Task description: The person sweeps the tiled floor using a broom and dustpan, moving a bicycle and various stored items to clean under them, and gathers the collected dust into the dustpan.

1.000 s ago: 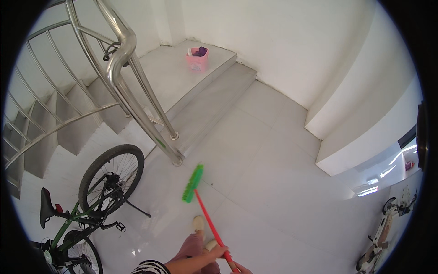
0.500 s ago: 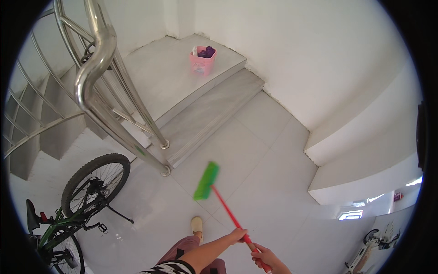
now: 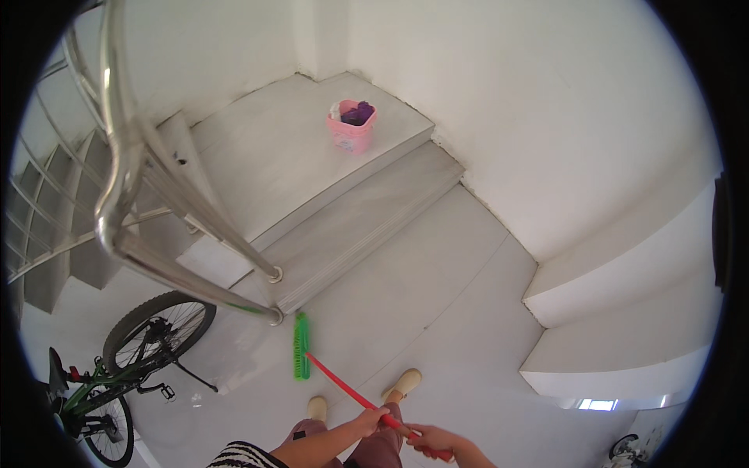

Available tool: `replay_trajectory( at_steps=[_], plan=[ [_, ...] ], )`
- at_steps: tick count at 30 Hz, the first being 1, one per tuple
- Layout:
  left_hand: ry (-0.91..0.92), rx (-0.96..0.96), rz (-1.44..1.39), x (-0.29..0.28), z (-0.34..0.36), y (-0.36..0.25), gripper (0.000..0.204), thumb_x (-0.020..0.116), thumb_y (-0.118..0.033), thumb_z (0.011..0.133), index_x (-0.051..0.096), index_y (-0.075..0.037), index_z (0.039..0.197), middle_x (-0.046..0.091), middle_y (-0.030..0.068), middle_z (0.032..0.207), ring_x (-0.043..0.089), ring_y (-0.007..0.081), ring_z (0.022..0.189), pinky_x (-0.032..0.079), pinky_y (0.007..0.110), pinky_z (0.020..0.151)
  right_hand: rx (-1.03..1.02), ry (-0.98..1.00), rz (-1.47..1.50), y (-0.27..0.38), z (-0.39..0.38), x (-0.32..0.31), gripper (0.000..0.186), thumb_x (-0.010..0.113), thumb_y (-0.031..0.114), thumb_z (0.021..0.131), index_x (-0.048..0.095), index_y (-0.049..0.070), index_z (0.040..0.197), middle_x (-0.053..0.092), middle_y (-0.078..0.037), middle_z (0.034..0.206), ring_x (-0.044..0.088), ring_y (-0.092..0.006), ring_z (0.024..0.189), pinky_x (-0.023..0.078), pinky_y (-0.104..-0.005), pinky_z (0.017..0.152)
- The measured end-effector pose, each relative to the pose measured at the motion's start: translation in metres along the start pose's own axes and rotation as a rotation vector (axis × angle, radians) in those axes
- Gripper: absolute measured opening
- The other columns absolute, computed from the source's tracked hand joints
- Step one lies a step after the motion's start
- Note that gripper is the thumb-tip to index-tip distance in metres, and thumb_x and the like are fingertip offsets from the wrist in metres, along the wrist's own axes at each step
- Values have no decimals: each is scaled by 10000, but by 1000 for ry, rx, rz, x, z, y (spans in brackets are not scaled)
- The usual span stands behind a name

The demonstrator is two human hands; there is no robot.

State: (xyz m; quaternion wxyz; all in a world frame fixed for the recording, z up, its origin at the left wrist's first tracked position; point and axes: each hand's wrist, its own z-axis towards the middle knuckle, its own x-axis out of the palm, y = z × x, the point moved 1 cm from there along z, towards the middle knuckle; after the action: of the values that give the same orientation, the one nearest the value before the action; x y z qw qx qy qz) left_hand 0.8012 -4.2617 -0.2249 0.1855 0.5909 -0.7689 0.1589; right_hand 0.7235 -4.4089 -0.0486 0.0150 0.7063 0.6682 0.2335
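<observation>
A broom with a green bristled head and a red handle slants across the lower middle of the view. Its head is over the grey tiled floor, just below the foot of the steel railing post. My left hand is wrapped round the handle partway down. Farther back, near the handle's end, my right hand is closed on it too. Whether the bristles press on the tiles I cannot tell.
At left, a green and black bicycle stands beside the steel railing. A pink bucket holding purple cloth stands on the upper step. White curved ledges line the right side. My beige shoes are on the floor.
The broom head has swept left and nearer to me, toward the bicycle, and has turned more upright in view. Both hands moved left with the handle. My second shoe has come into view.
</observation>
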Motion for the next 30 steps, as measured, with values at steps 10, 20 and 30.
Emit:
replay_trajectory(
  at_steps=[10,20,30],
  plan=[
    [-32,167,5,193,164,-132,121,463,-143,789,496,-27,786,534,63,720,548,147,640,493,256,560,66,-16,-71,100,-24,-276,557,533,236,791,319,184,1302,452,3,662,377,-69,508,314,-208,417],
    [259,210,473,390,240,-186,209,529,-254,791,550,-45,791,575,58,705,586,157,684,489,296,666,-175,-434,389,81,-100,-351,592,481,83,805,219,142,1333,454,-27,641,406,-99,434,340,-223,369],
    [475,-59,-49,367,34,-154,241,546,-266,821,575,-57,939,615,65,881,555,100,784,455,213,684,0,-220,287,143,-242,-280,699,573,58,682,280,110,1314,459,32,534,336,-59,323,265,-193,278]
  ],
)
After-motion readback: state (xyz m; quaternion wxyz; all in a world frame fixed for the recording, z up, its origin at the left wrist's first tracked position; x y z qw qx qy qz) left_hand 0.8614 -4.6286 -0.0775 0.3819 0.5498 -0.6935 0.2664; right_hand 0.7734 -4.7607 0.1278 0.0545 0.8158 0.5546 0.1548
